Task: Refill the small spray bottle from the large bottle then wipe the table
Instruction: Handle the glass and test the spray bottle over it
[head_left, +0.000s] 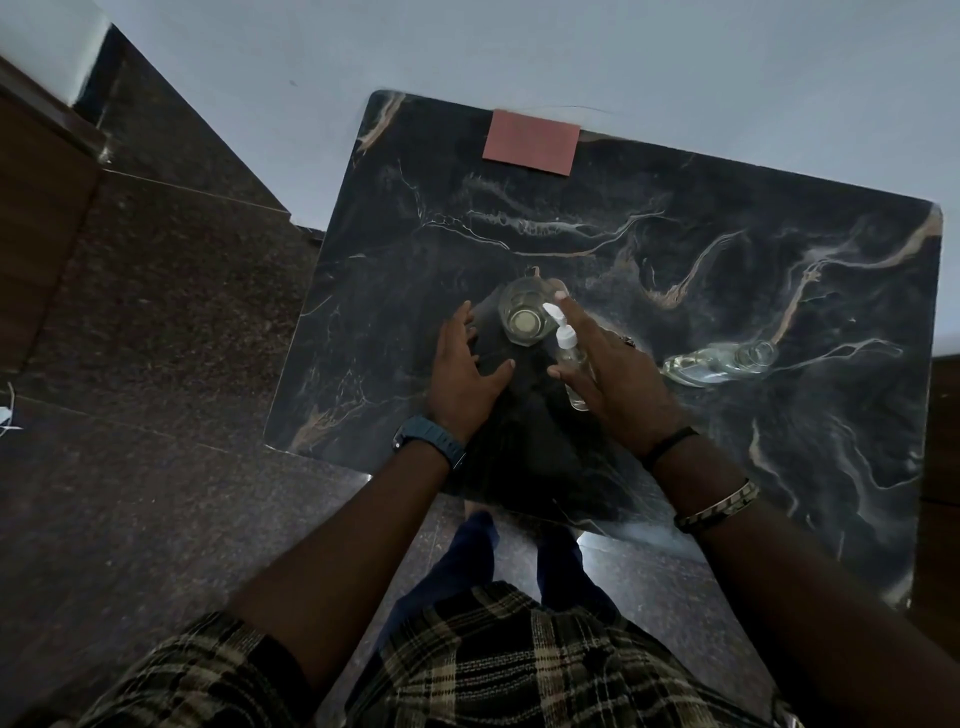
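Observation:
The small clear spray bottle (567, 347) with a white pump head stands near the middle of the black marble table (675, 441). My right hand (608, 364) wraps around it, index finger up by the nozzle. Just behind it stands a clear glass container (523, 315) seen from above, with some liquid in it; I cannot tell if this is the large bottle. My left hand (467, 369) hovers to its left with fingers spread, holding nothing. A clear bottle (722, 362) lies on its side to the right. A pink cloth (531, 141) lies at the table's far edge.
The table stands against a pale wall. Dark speckled floor lies to the left and in front of the table, and my legs are at its near edge. A brown wooden surface is at the far left.

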